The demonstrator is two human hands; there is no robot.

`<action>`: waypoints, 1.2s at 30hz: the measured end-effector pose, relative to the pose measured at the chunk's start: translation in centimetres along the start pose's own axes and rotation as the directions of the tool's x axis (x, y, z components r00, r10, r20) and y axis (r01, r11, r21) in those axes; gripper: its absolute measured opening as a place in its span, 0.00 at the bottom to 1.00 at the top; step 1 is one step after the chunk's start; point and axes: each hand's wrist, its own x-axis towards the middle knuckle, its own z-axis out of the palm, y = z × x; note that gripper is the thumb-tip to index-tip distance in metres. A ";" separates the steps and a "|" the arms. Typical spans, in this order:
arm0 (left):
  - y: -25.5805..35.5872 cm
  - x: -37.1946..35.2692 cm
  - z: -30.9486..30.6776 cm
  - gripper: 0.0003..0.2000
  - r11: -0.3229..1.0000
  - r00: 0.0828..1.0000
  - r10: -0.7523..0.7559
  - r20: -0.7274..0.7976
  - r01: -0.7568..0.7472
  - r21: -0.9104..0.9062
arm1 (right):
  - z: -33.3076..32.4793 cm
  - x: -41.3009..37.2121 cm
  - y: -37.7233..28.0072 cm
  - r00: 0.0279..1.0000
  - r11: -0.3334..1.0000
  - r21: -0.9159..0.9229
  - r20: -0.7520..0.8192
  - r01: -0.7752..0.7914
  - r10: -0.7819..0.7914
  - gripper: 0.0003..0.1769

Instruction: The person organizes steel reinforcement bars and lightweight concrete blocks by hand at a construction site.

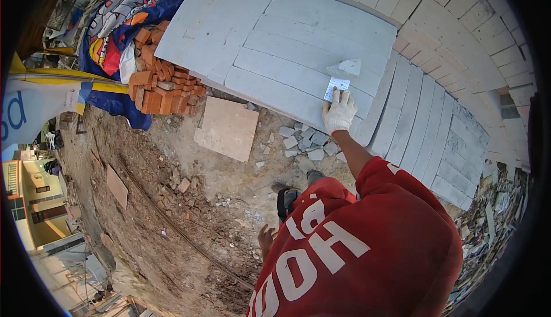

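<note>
A white knit glove covers my right hand [340, 111], which reaches over the pale block surface. Its fingers are on the lower edge of a small white paper slip [336, 87] with dark printed marks, and appear to grip it. Just beyond the slip lies a broken white block piece [346, 67]. Long, light grey blocks [287, 59] form the flat top under both. Bare and low at my side, my left hand [267, 240] is partly hidden by my red shirt. Its visible fingers are loosely bent and apart, with nothing seen in them.
Orange bricks [163, 87] are heaped left of the blocks, beside a colourful tarp [117, 33]. A flat board [228, 127] and grey rubble [304, 139] lie on the dirt near my feet. More pale blocks [419, 119] stand right; a block wall [459, 41] rises behind.
</note>
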 end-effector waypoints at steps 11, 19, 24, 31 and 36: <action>-0.4 0.3 -0.2 0.23 0.999 1.000 0.029 0.008 -0.029 -0.042 | 0.4 -2.4 1.7 0.990 0.968 0.209 -0.057 0.142 -0.132 0.34; 0.2 0.6 -0.5 0.23 0.999 0.999 0.028 0.025 -0.029 0.043 | 0.4 -2.4 1.6 0.987 0.967 0.201 -0.064 0.155 -0.145 0.32; 1.2 0.3 -0.5 0.23 1.000 1.000 0.010 0.011 -0.010 -0.001 | 0.4 -2.4 1.6 0.989 0.968 0.201 -0.060 0.147 -0.138 0.31; 0.8 1.4 -0.7 0.23 1.000 0.999 0.020 0.050 -0.021 0.013 | 0.9 -2.4 1.7 0.986 0.969 0.189 -0.085 0.158 -0.145 0.31; 4.4 -1.2 -0.7 0.22 0.899 0.980 0.165 0.112 -0.196 0.392 | 0.6 -2.3 1.6 0.987 0.972 0.175 -0.062 0.158 -0.149 0.31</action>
